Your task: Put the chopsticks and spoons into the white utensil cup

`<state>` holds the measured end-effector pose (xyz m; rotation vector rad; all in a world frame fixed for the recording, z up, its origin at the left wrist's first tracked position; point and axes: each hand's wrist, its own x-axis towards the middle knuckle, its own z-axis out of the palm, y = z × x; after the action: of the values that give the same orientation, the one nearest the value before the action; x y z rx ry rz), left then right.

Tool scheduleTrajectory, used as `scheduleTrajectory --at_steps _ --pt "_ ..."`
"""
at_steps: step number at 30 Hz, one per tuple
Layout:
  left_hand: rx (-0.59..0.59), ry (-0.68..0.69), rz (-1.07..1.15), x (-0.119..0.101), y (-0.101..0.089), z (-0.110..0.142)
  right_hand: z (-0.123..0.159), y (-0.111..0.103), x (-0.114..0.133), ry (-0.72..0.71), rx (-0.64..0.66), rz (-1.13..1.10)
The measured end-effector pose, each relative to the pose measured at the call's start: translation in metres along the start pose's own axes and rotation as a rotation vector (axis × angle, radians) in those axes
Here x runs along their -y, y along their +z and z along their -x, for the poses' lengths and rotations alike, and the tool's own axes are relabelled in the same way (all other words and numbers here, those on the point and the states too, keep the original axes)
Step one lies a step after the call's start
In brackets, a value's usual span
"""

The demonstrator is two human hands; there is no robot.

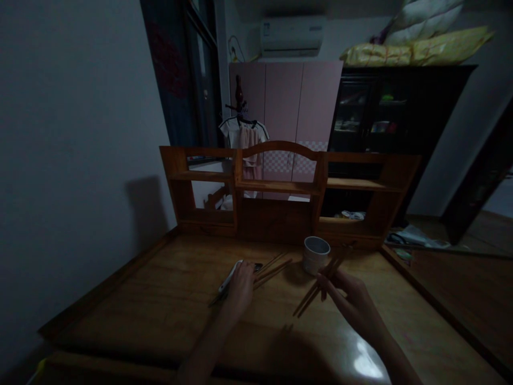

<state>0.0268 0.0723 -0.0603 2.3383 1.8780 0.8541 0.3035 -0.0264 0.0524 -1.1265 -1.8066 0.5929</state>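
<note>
My right hand (340, 289) pinches a pair of wooden chopsticks (306, 300), held tilted above the table with their tips pointing down to the left. Just behind those fingers stands a grey metal-looking cup (315, 256), upright. My left hand (241, 280) rests low at the table with its fingers curled; what they grip is hidden. A long white object (230, 277) lies along that hand's left side, its kind unclear. More chopsticks (274, 270) stick out to the right of the left hand, beside a small dark shiny piece (258, 266).
A wooden shelf unit (280, 186) rises along the back of the table (160, 299). The left side meets a pale wall (88, 160). Farther back are a pink wardrobe (282, 101), a dark cabinet (401, 115) and a clothes stand (239, 96). The room is dim.
</note>
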Motion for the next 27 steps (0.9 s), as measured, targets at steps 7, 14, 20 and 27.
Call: scheduleTrajectory --at_steps 7,14,20,27 --pt "0.087 0.01 -0.108 -0.011 -0.005 -0.007 -0.001 0.002 -0.003 -0.014 0.007 0.004" --pt "0.173 0.022 -0.15 -0.022 -0.005 -0.018 -0.001 0.004 -0.003 -0.01 0.015 0.003" --pt "0.149 0.048 -0.087 -0.025 -0.019 -0.014 0.0 -0.001 -0.002 0.008 0.019 0.004" --pt "0.161 0.0 0.439 -0.054 -0.056 -0.003 -0.003 0.003 -0.004 -0.001 -0.003 -0.012"
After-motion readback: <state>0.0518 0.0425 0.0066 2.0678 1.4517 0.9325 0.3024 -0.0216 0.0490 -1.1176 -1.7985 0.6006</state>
